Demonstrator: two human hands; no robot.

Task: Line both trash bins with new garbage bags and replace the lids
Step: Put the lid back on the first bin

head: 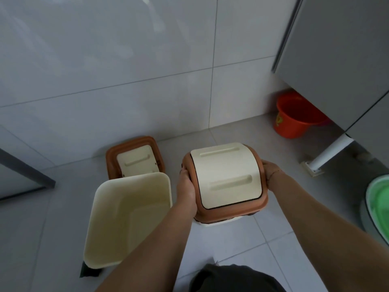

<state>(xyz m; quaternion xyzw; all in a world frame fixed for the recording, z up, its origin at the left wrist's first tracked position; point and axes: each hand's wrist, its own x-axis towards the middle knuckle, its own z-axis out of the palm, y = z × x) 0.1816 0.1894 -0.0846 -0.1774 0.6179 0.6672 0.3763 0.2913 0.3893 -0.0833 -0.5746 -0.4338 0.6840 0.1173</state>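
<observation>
Both hands held the swing-top lid over the right bin, of which only a cream sliver showed beneath the brown frame. The left hand gripped the lid's left edge and the right hand its right edge, fingers curled round the rim on each side. A dark fringe at the bin's mouth was perhaps bag film; this could not be confirmed. To seat the lid well, the frame should probably be held level, squared to the bin's corners, and pressed down evenly on both sides so that no bag edge is dragged inward. The left bin stood open just beside it, showing bare cream walls, with the second lid on the floor behind, by the wall.
</observation>
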